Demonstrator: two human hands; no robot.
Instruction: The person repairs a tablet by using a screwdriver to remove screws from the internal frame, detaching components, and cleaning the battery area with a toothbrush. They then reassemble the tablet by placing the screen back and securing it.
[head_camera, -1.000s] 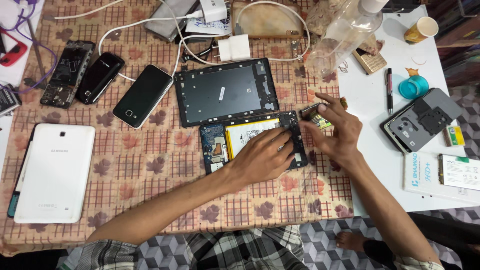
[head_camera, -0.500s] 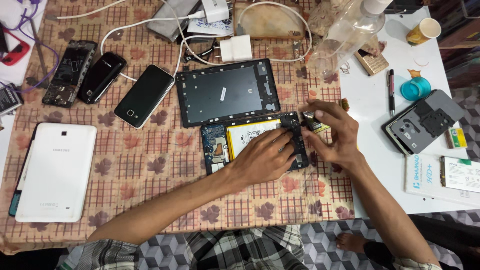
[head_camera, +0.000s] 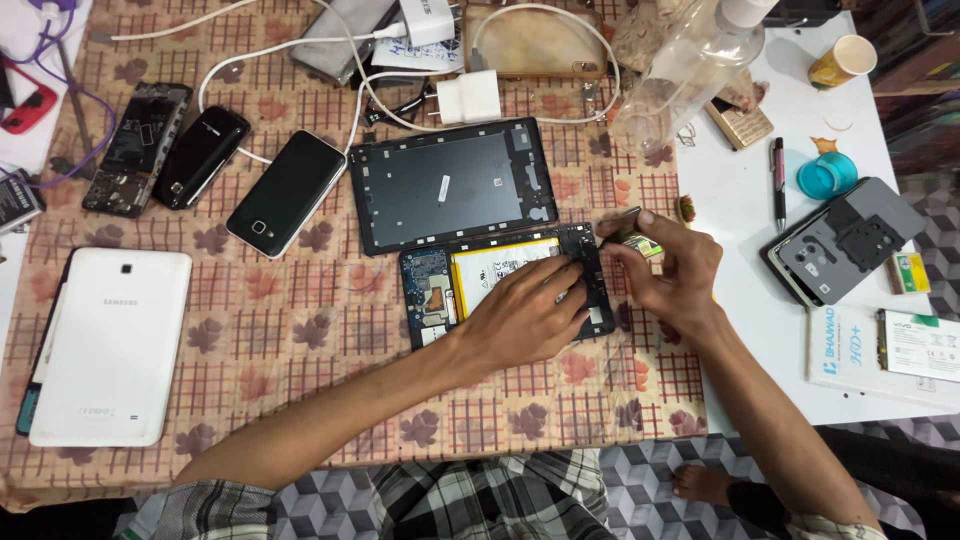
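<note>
The left hand (head_camera: 530, 315) lies flat on the opened tablet (head_camera: 505, 283), fingers spread over its battery (head_camera: 495, 268), pressing rather than gripping. Just right of it, the right hand (head_camera: 670, 270) pinches a thin tool (head_camera: 618, 222), tip at the tablet's upper right corner. The tablet sits on the cloth (head_camera: 300, 330), below the removed back cover (head_camera: 450, 185). Its exposed board looks thin and fragile; it is best held by the frame edges.

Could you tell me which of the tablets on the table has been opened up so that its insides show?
The small tablet under the left hand, its battery and circuit board bare. The white tablet at the left is closed, back up.
</note>
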